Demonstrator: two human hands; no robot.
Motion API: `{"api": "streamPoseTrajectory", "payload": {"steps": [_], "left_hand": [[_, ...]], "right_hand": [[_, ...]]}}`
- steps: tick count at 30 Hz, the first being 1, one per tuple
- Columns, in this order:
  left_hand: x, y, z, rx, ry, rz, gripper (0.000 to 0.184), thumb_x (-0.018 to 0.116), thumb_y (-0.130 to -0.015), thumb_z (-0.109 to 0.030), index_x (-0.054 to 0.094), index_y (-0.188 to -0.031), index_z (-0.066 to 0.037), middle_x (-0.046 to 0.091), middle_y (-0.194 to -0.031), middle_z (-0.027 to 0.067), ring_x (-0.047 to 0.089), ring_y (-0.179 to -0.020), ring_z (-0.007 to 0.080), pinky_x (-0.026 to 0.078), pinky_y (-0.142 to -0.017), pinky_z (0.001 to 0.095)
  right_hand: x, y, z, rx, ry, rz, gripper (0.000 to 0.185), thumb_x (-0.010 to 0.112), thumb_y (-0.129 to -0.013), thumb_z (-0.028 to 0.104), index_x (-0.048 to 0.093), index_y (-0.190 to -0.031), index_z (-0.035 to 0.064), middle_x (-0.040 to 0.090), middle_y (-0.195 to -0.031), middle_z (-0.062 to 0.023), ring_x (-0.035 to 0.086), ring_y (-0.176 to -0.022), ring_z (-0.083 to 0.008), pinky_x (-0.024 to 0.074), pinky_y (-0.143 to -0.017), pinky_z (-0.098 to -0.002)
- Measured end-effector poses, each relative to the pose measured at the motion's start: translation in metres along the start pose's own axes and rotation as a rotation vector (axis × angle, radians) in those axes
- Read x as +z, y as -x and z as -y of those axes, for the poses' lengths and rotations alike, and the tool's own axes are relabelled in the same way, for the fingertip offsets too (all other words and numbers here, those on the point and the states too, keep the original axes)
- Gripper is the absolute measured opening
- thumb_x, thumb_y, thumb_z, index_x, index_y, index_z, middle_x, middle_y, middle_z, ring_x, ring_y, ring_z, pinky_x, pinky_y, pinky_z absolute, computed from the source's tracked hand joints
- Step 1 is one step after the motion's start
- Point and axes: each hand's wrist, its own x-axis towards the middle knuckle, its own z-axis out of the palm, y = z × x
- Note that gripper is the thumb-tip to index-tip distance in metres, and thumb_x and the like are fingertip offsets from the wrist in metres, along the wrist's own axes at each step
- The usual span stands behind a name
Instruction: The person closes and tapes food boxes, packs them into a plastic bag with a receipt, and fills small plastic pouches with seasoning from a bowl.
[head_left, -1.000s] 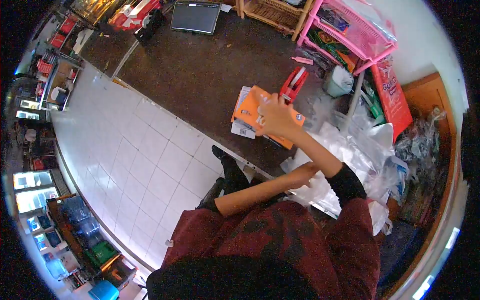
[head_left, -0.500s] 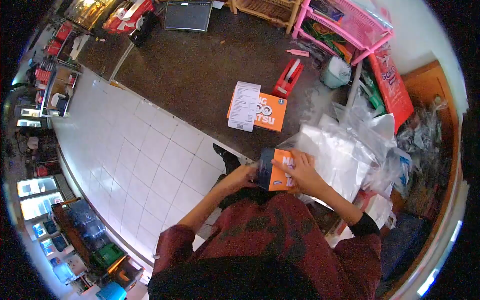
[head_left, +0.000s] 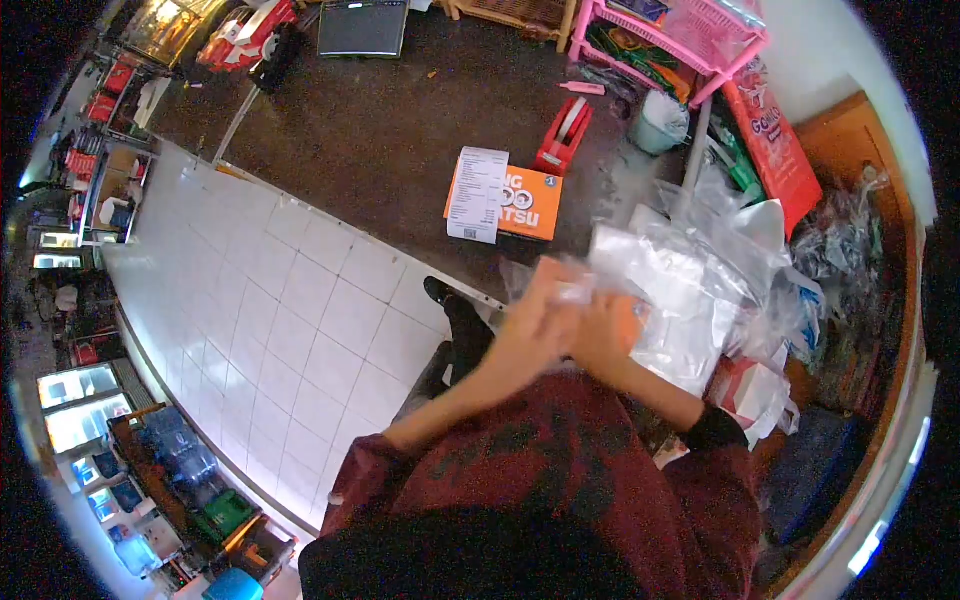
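Observation:
Close together in front of my body, my left hand (head_left: 541, 325) and my right hand (head_left: 598, 332) are at an orange box (head_left: 627, 318), with clear plastic around it. Both hands are smeared by motion, and they hide much of the box. The left fingers are too blurred to make out; the right fingers are wrapped against the box. Beyond them another orange box (head_left: 535, 205) lies on the dark table (head_left: 370, 130), with a printed receipt (head_left: 480, 195) across its left part. A red tape dispenser (head_left: 563, 135) stands just behind that box.
Clear plastic bags (head_left: 690, 290) spread at the right. Behind them are a light cup (head_left: 660, 122), a red bag (head_left: 775, 140) and a pink rack (head_left: 670, 45). A black laptop-like device (head_left: 362, 28) lies at the back. White floor tiles (head_left: 300, 300) show at the left.
The orange box left the stack and came toward my body. Since then my left hand has moved up and right, beside my right hand, and clear plastic now shows around the box.

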Motion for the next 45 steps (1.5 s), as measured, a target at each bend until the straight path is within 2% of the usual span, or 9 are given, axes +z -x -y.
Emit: {"api": "streamPoseTrajectory", "payload": {"steps": [4, 16, 19, 21, 25, 28, 36, 41, 45], "left_hand": [[-0.001, -0.034, 0.009, 0.363, -0.330, -0.222, 0.029, 0.044, -0.087, -0.009, 0.037, -0.116, -0.008, 0.053, -0.071, 0.0052, 0.050, -0.059, 0.0127, 0.043, -0.054, 0.0262], [-0.087, -0.080, 0.017, 0.149, -0.616, -0.069, 0.021, 0.052, -0.088, -0.020, 0.052, -0.092, 0.001, 0.058, -0.059, 0.0128, 0.058, -0.053, 0.0177, 0.046, -0.052, 0.0325], [-0.090, -0.088, 0.022, 0.151, -0.608, -0.121, 0.022, 0.056, -0.085, -0.020, 0.057, -0.083, 0.002, 0.059, -0.061, 0.0125, 0.059, -0.053, 0.0176, 0.045, -0.052, 0.0310], [-0.104, -0.087, 0.017, 0.170, -0.601, -0.127, 0.020, 0.057, -0.084, -0.018, 0.058, -0.082, 0.001, 0.059, -0.061, 0.0113, 0.057, -0.053, 0.0161, 0.044, -0.051, 0.0297], [-0.108, -0.057, -0.033, 0.250, -0.713, -0.174, 0.014, 0.059, -0.080, -0.015, 0.060, -0.078, -0.001, 0.059, -0.062, 0.0088, 0.050, -0.049, 0.0127, 0.040, -0.049, 0.0281], [-0.109, -0.033, -0.075, 0.205, -0.666, -0.289, 0.013, 0.060, -0.080, -0.014, 0.060, -0.080, -0.001, 0.058, -0.062, 0.0076, 0.045, -0.048, 0.0110, 0.038, -0.047, 0.0273], [-0.108, -0.021, -0.092, 0.129, -0.788, -0.276, 0.013, 0.061, -0.080, -0.014, 0.058, -0.083, -0.002, 0.054, -0.060, 0.0062, 0.046, -0.051, 0.0093, 0.038, -0.048, 0.0255], [-0.110, -0.022, -0.069, 0.085, -0.778, 0.029, 0.015, 0.066, -0.076, -0.013, 0.057, -0.083, -0.003, 0.058, -0.064, 0.0030, 0.055, -0.059, 0.0103, 0.045, -0.052, 0.0256], [-0.108, -0.015, -0.091, 0.038, -0.563, -0.119, 0.018, 0.069, -0.072, -0.007, 0.056, -0.084, -0.001, 0.057, -0.063, 0.0052, 0.057, -0.066, 0.0092, 0.045, -0.055, 0.0247]], "right_hand": [[0.020, -0.005, 0.001, 0.007, -0.214, -0.200, 0.082, 0.076, -0.056, 0.030, 0.040, -0.128, 0.0159, 0.042, -0.124, -0.0184, 0.038, -0.116, -0.0367, 0.0347, -0.090, -0.0517], [-0.003, -0.043, 0.003, -0.266, -0.685, -0.196, 0.099, 0.077, -0.054, 0.041, 0.028, -0.136, 0.0134, 0.032, -0.129, -0.0266, 0.035, -0.117, -0.0430, 0.0335, -0.096, -0.0465], [0.017, -0.054, 0.010, -0.290, -0.490, -0.497, 0.093, 0.075, -0.061, 0.041, 0.027, -0.138, 0.0194, 0.054, -0.104, -0.0175, 0.051, -0.102, -0.0396, 0.0392, -0.091, -0.0485], [0.019, -0.054, 0.002, -0.392, -0.323, -0.125, 0.100, 0.073, -0.060, 0.047, 0.021, -0.140, 0.0169, 0.043, -0.123, -0.0276, 0.042, -0.115, -0.0408, 0.0355, -0.097, -0.0444], [-0.048, -0.001, -0.046, -0.596, 0.016, 0.487, 0.057, 0.062, -0.072, 0.046, 0.056, -0.106, 0.0005, 0.060, -0.087, -0.0150, 0.057, -0.091, -0.0334, 0.0347, -0.099, -0.0415], [-0.154, 0.043, -0.061, -0.735, -0.025, 0.263, 0.016, 0.053, -0.080, 0.020, 0.057, -0.086, 0.0056, 0.058, -0.096, -0.0124, 0.058, -0.095, -0.0230, 0.0392, -0.093, -0.0412], [-0.200, 0.053, -0.088, -0.529, -0.241, -0.319, 0.026, 0.071, -0.064, 0.007, 0.046, -0.069, 0.0069, 0.056, -0.091, -0.0076, 0.055, -0.095, -0.0254, 0.0423, -0.082, -0.0398], [-0.181, 0.029, -0.110, -0.543, -0.307, 0.526, 0.013, 0.060, -0.075, 0.015, 0.055, -0.076, 0.0031, 0.058, -0.071, -0.0149, 0.058, -0.072, -0.0324, 0.0450, -0.066, -0.0392], [-0.226, 0.008, -0.118, -0.676, -0.494, 0.465, 0.019, 0.062, -0.080, 0.020, 0.059, -0.080, 0.0014, 0.061, -0.075, -0.0136, 0.061, -0.072, -0.0283, 0.0463, -0.065, -0.0369]]}}
